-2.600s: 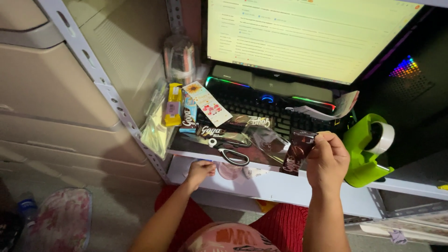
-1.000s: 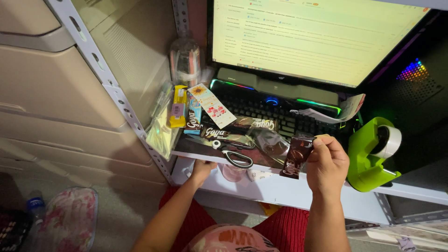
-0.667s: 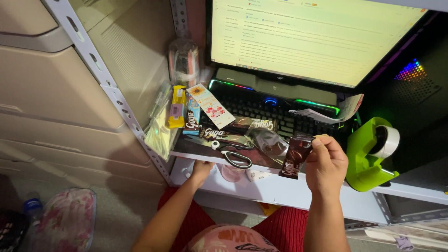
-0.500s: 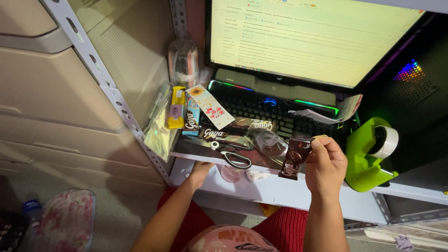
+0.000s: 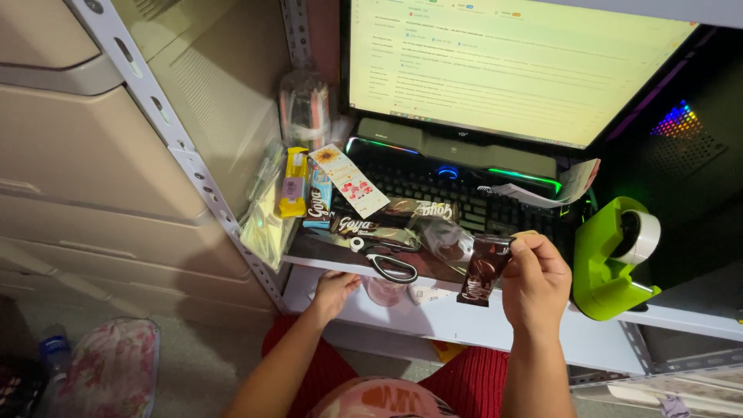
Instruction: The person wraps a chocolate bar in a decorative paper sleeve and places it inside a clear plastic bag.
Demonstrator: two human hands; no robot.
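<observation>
My fingers [image 5: 520, 249] on the right hand [image 5: 535, 285] pinch the top edge of a small dark brown snack packet [image 5: 481, 271], which hangs upright just above the front of the worktop [image 5: 495, 323]. My left hand [image 5: 334, 290] rests with curled fingers on the worktop's front edge, beside a clear cup [image 5: 385, 290]; I cannot tell whether it grips anything.

The packet hangs from one corner only, so I judge a loose pinch could let it slip and drop past the edge into my lap. Just left of it lie black-handled scissors [image 5: 385, 262], with their blades under more dark snack bars [image 5: 364, 227] and a crumpled clear wrapper [image 5: 443, 235]. A careless sweep of my wrist there could knock these off or catch a blade. If the packet bursts open, crumbs could fall into the lit keyboard [image 5: 457, 193] right behind it. The green tape dispenser [image 5: 615, 267] sits near my right hand, easy to bump.
</observation>
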